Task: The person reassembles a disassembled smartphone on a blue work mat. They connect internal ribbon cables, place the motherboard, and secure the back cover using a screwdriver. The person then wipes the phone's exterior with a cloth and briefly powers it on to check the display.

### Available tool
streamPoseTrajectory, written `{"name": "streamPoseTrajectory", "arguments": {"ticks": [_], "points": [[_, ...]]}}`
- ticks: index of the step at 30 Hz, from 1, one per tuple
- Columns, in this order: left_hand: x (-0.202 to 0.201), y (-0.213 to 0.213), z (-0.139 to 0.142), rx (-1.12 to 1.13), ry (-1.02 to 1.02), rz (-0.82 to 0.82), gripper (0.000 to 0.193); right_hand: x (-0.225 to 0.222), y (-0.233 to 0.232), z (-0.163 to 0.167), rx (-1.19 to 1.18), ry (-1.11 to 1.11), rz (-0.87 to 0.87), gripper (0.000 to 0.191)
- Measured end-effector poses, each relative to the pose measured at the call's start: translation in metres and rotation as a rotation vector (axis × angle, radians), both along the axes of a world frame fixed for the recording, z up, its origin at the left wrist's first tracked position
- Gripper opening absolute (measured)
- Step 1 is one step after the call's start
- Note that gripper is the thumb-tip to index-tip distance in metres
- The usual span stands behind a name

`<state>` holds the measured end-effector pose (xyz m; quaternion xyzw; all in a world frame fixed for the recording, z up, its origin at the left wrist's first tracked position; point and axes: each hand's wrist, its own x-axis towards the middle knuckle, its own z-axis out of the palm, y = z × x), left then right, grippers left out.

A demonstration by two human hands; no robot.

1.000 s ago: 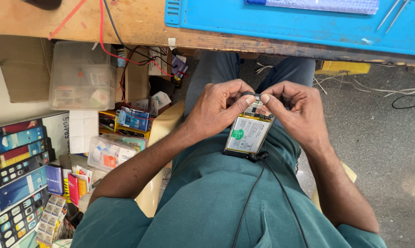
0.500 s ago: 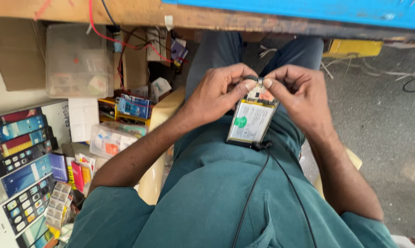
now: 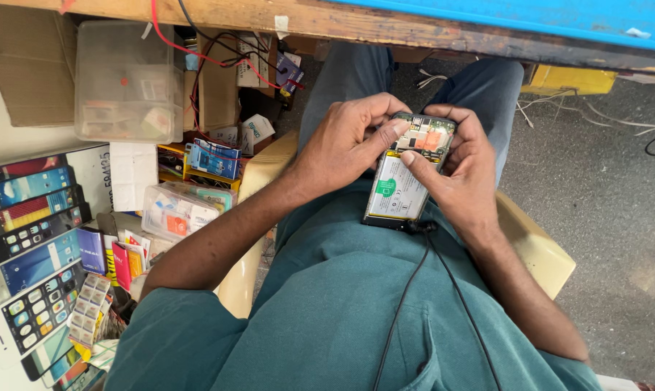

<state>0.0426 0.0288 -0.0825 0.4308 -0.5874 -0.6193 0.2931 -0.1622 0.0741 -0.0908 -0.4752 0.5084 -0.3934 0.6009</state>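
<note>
- A wooden workbench (image 3: 414, 32) with a blue mat (image 3: 559, 18) on top runs along the top of the view.
- The person sits on a pale yellow plastic chair (image 3: 537, 253) and wears a teal shirt (image 3: 327, 318) and grey trousers (image 3: 356, 80).
- A cardboard box (image 3: 23, 65) stands at the top left, and a clear plastic tub (image 3: 128, 83) is just beside it.
- A poster with pictures of phones (image 3: 30, 246) lies on the left side.
- A small clear box of parts (image 3: 175, 211) sits near the chair, with a blue packet (image 3: 213, 159) just above it.
- The opened phone (image 3: 407, 174) is in the person's lap, below the workbench edge. Its back cover is off, so the white battery and the little boards show.
- The left hand (image 3: 345, 145) curls around the left side of the phone, and its thumb presses on the top part.
- The right hand (image 3: 461, 170) wraps around the right side of the phone. Its fingers are bent and closed on it, and its thumb rests on the battery.
- A thin black cable (image 3: 414, 289) is plugged into the bottom of the phone and runs down over the shirt.
- Red and black wires (image 3: 204, 51) hang under the workbench.
</note>
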Motion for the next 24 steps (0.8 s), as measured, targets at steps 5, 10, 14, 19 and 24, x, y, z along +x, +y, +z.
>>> {"name": "streamPoseTrajectory", "arguments": {"ticks": [5,10,14,19,24], "points": [[0.000,0.002,0.002,-0.060,-0.021,0.012,0.022,0.005,0.001,-0.002,-0.024,0.025,-0.038,0.047],[-0.002,0.001,0.002,-0.005,-0.037,0.012,0.022,0.005,0.001,-0.001,0.031,0.007,-0.042,0.047],[-0.004,0.002,0.005,-0.066,-0.062,0.024,0.021,0.006,0.001,0.000,0.068,-0.031,-0.049,0.047],[-0.004,0.009,0.009,-0.149,-0.123,0.030,0.020,0.006,0.005,-0.002,-0.004,-0.037,-0.056,0.047],[-0.001,0.004,0.002,0.008,0.000,0.051,0.025,-0.008,0.008,-0.008,0.046,-0.168,-0.075,0.055]]}}
